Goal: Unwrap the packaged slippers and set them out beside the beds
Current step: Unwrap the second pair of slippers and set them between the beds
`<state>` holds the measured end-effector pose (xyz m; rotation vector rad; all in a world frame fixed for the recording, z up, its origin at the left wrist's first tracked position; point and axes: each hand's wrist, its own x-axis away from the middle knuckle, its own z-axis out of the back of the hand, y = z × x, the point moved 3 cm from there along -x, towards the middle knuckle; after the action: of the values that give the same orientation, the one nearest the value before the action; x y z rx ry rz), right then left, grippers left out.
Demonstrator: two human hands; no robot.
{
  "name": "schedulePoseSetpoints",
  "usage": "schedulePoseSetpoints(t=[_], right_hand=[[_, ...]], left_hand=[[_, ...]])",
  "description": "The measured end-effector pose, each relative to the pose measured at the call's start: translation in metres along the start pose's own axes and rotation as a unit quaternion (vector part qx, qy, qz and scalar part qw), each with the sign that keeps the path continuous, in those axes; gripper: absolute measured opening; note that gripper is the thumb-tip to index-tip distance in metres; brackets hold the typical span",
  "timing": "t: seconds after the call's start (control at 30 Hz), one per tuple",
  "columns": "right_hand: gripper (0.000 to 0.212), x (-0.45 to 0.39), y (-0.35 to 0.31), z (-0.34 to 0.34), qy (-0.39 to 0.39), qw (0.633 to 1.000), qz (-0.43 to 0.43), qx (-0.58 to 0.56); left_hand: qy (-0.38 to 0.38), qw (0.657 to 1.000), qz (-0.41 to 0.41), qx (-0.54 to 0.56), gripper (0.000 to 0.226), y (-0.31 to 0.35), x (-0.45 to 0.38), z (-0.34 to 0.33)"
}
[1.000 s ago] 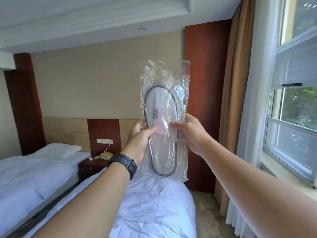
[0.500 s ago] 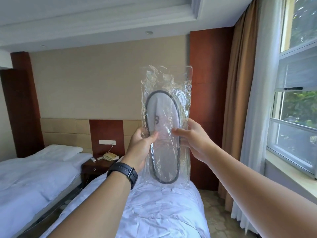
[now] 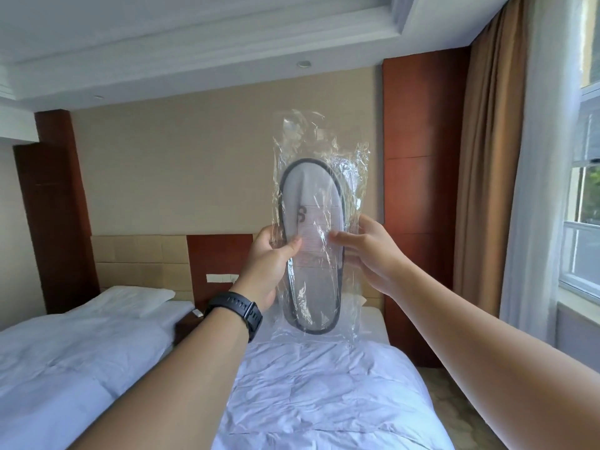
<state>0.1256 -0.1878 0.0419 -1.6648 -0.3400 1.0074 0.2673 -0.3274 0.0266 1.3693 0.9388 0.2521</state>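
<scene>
A clear plastic packet of slippers (image 3: 316,190) is held upright in front of me, above the near bed (image 3: 324,394). The slippers inside are pale grey with dark trim, soles facing me, and the bag's empty top stands crinkled above them. My left hand (image 3: 266,271), with a black watch on the wrist, pinches the packet's left edge, thumb on the front. My right hand (image 3: 370,254) grips the right edge at about the same height, thumb across the front. The packet is sealed as far as I can see.
A second bed (image 3: 65,349) with a white pillow lies to the left, a dark nightstand (image 3: 185,326) between the two. Patterned floor (image 3: 454,410) runs along the near bed's right side, below the curtains (image 3: 526,190) and window (image 3: 584,228).
My view has shifted slightly right and the packet has dropped a little in the frame. Both hands keep the same hold on it.
</scene>
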Motion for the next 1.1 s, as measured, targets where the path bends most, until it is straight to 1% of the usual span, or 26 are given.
schedulePoseSetpoints(t=[0.1, 0.27, 0.4, 0.6, 0.77, 0.87, 1.1], right_hand=[[0.041, -0.017, 0.001, -0.034, 0.004, 1.000, -0.005, 0.000], [0.031, -0.041, 0.005, -0.097, 0.007, 1.000, -0.005, 0.007], [0.028, -0.053, 0.013, -0.155, 0.018, 1.000, 0.003, 0.010], [0.029, -0.056, 0.026, -0.256, 0.038, 0.999, 0.004, 0.010], [0.029, -0.059, 0.031, -0.338, 0.051, 0.999, 0.001, 0.010], [0.023, -0.068, 0.037, -0.380, 0.052, 0.999, 0.003, 0.016], [0.025, -0.112, 0.065, -0.462, 0.039, 0.999, 0.002, 0.023]], left_hand=[[0.001, 1.000, -0.006, 0.005, 0.033, 0.004, -0.017, 0.035], [-0.007, 1.000, -0.006, 0.012, 0.033, 0.004, -0.041, 0.099], [-0.021, 0.999, 0.000, 0.024, 0.031, 0.003, -0.054, 0.158], [-0.047, 0.999, -0.006, 0.018, 0.030, 0.004, -0.061, 0.260], [-0.056, 0.998, 0.006, 0.019, 0.027, 0.007, -0.069, 0.341], [-0.062, 0.998, 0.012, 0.024, 0.030, 0.006, -0.079, 0.382], [-0.064, 0.997, 0.018, 0.026, 0.027, -0.010, -0.118, 0.468]])
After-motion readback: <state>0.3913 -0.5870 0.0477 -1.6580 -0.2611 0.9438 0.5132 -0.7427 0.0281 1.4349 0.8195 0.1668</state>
